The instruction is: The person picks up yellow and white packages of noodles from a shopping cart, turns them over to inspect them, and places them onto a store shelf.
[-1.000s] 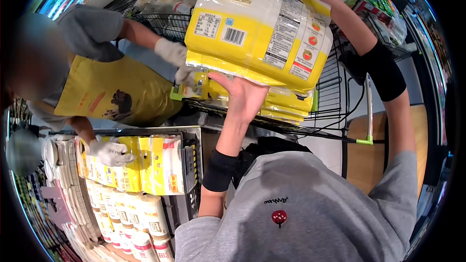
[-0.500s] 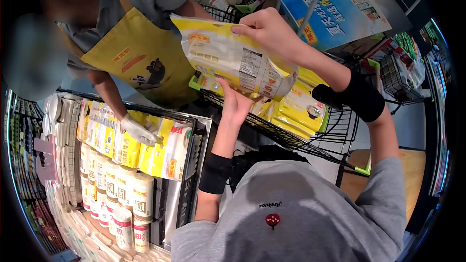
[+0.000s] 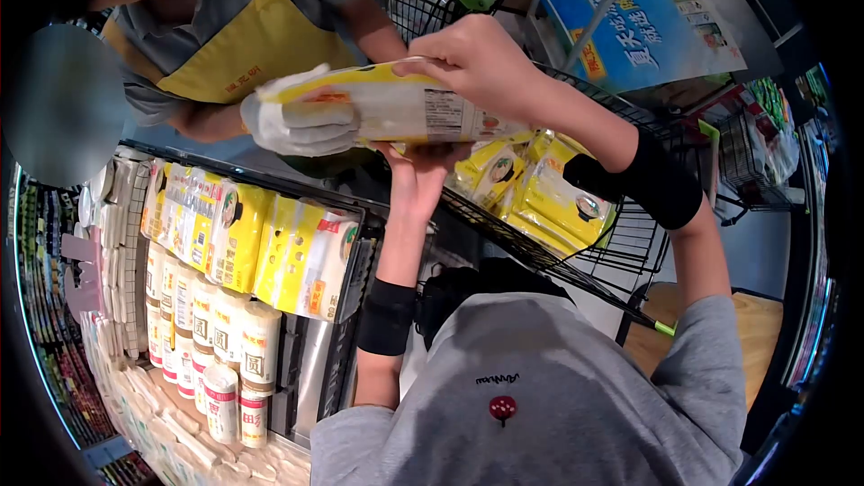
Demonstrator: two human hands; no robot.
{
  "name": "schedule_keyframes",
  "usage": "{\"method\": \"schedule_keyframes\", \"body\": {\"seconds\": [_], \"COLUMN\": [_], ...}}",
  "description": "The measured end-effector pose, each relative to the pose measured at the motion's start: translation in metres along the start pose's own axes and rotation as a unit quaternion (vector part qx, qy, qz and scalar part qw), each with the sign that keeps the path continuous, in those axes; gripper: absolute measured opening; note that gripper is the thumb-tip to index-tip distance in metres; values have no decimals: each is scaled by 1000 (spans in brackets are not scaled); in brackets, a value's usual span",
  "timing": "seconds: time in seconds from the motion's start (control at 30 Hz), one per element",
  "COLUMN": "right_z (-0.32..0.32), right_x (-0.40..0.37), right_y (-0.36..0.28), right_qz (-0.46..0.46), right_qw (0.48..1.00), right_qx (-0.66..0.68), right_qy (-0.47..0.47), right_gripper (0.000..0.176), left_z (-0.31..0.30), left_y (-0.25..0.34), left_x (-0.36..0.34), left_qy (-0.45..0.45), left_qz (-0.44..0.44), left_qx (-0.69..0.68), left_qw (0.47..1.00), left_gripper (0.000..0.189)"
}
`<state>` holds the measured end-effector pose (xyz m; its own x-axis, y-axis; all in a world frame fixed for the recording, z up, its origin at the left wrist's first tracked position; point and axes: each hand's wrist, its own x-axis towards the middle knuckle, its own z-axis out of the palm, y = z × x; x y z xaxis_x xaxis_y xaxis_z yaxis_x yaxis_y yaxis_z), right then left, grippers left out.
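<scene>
A yellow-and-white plastic bag of noodles (image 3: 396, 117) is held up in front of me, lying roughly level. My right hand (image 3: 472, 58) pinches its upper edge, thumb against fingers. Underneath, my left hand (image 3: 416, 175) supports the bag from below, its fingers partly hidden by it. A co-worker's white-gloved hand (image 3: 315, 126) grips the bag's left end. Behind and below the bag, a wire cart (image 3: 576, 272) carries several similar yellow bags (image 3: 558, 202).
A co-worker in a yellow apron (image 3: 270, 40) stands opposite. At lower left, a display holds a row of yellow noodle bags (image 3: 301, 261) above paper-wrapped noodle rolls (image 3: 258, 351). Another wire basket (image 3: 409, 13) with rolls and a blue poster (image 3: 621, 27) are at the back.
The bag has tipped flatter and moved slightly left and down. The co-worker's gloved hand has left the display bags and now grips the bag's left end.
</scene>
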<state>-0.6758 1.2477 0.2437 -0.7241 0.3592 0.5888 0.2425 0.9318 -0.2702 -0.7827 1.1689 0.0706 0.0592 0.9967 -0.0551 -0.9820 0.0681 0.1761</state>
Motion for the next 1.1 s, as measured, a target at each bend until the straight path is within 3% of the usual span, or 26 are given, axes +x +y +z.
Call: {"method": "schedule_keyframes", "body": {"seconds": [0.1, 0.2, 0.27, 0.3, 0.37, 0.4, 0.47, 0.53, 0.6, 0.67, 0.73, 0.83, 0.97, 1.1], "right_z": [5, 5, -5, -7, -17, -23, -5, 4, 8, 9, 23, 28, 28, 25], "right_x": [9, 27, 31, 31, 15, 4, -41, -105, -169, -220, -267, -294, -322, -342], "right_y": [-11, -48, -49, -45, -15, 7, 70, 134, 171, 185, 196, 197, 207, 216], "right_qz": [-66, -72, -53, -45, 53, 102, 234, 400, 533, 601, 647, 673, 679, 677], "right_qw": [997, 986, 994, 989, 982, 975, 925, 867, 788, 732, 687, 654, 627, 604], "right_qx": [-32, -55, 76, 142, 180, 198, 296, 296, 302, 299, 303, 326, 358, 382], "right_qy": [-14, -137, -58, -17, 4, 15, 36, -21, 62, 116, 134, 115, 136, 175], "right_gripper": [13, 15, 16, 18, 23, 26, 30, 38, 36, 34, 34, 34, 33, 33], "left_z": [10, 35, 62, 57, 55, 58, 34, 11, -37, -103, -150, -186, -228, -263], "left_y": [15, 38, 21, 4, -7, -5, -20, -39, -56, -74, -103, -155, -196, -209], "left_x": [1, -29, -56, -60, -64, -64, -57, -37, -1, 45, 89, 143, 200, 218], "left_qy": [11, 176, 236, 242, 338, 433, 395, 311, 238, 147, 30, -54, -80, -57], "left_qz": [95, 228, 319, 428, 486, 444, 400, 248, 86, -52, -125, -176, -183, -159], "left_qx": [95, 274, 206, 327, 469, 493, 474, 539, 567, 703, 845, 954, 973, 985], "left_qw": [991, 918, 895, 807, 655, 610, 678, 742, 784, 694, 520, 238, 116, 37], "left_gripper": [76, 45, 37, 31, 23, 20, 16, 12, 14, 20, 24, 34, 32, 19]}}
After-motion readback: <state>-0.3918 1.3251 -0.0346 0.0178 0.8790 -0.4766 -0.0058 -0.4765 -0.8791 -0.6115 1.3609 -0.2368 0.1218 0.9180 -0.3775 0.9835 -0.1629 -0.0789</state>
